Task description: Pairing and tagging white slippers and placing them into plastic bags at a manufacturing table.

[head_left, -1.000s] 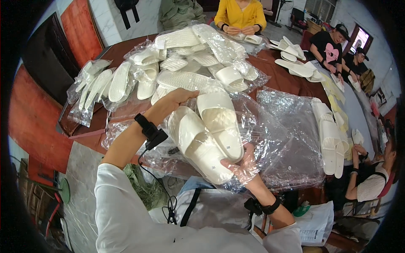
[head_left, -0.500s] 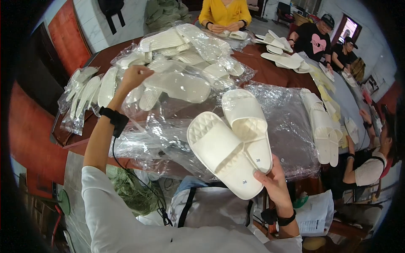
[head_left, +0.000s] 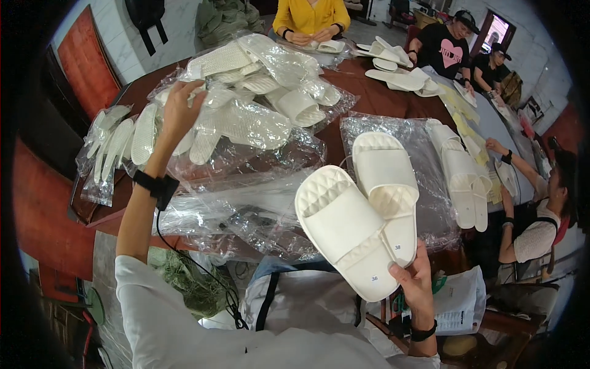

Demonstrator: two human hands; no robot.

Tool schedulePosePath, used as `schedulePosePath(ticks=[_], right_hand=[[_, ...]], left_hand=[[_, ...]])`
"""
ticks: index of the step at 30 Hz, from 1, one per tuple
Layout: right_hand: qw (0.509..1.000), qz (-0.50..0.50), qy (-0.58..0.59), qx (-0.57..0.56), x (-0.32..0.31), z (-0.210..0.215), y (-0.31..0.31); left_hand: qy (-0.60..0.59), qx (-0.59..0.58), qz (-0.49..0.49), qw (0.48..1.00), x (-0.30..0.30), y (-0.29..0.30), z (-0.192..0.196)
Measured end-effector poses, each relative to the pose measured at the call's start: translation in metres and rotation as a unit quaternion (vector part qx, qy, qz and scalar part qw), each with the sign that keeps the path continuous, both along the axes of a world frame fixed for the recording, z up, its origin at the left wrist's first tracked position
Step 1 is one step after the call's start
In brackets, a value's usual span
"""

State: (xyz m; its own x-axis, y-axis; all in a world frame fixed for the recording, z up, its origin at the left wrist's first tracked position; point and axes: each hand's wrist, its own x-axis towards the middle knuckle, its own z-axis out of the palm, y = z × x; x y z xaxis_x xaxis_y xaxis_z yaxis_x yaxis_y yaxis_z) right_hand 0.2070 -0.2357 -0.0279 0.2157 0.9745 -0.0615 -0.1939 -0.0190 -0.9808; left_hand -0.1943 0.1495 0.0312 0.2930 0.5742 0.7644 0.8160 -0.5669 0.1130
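Observation:
A pair of white slide slippers (head_left: 344, 234) is held up over the near side of the table. My right hand (head_left: 415, 280) grips both by the heels, with the thumb on top, and they overlap in a fan. On the far left, my left hand (head_left: 183, 107) reaches into a heap of white slippers in clear plastic bags (head_left: 255, 126). Its fingers are curled together at the heap's edge. What they pinch, perhaps some film, is hard to make out.
Flat clear plastic bags (head_left: 239, 203) cover the table's near edge. Another white pair (head_left: 464, 178) lies on plastic at the right. Loose slippers (head_left: 393, 58) sit farther back. Co-workers sit around the brown-covered table (head_left: 350, 86). A cable hangs from my left wristband (head_left: 158, 187).
The slippers in my right hand have moved right across the table. My left hand stays at the heap, its fingers now more curled. The whole view has shifted slightly.

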Motion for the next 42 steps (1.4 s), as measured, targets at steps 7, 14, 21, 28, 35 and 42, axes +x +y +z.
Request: schedulePosePath(ticks=[7,14,21,28,35,42], right_hand=[[0.998,0.064,-0.002,-0.023,-0.032,-0.038,0.021],[0.996,0.091,0.000,0.026,-0.054,-0.073,0.034],[0.996,0.087,-0.003,0.029,-0.054,-0.076,0.031],[0.996,0.086,-0.005,0.024,-0.052,-0.076,0.030],[0.997,0.071,0.003,0.014,-0.054,-0.075,0.027],[0.998,0.063,-0.002,0.021,-0.056,-0.076,0.026]], left_hand=[[-0.053,-0.425,-0.140,0.893,0.106,-0.106,-0.004],[0.047,-0.357,-0.240,0.901,0.136,-0.114,-0.035],[0.091,-0.405,-0.262,0.871,0.149,-0.100,-0.044],[-0.045,-0.650,-0.240,0.720,0.146,-0.094,-0.029],[0.008,-0.655,-0.259,0.710,0.134,-0.084,-0.022],[-0.092,-0.676,-0.274,0.678,0.124,-0.081,-0.032]])
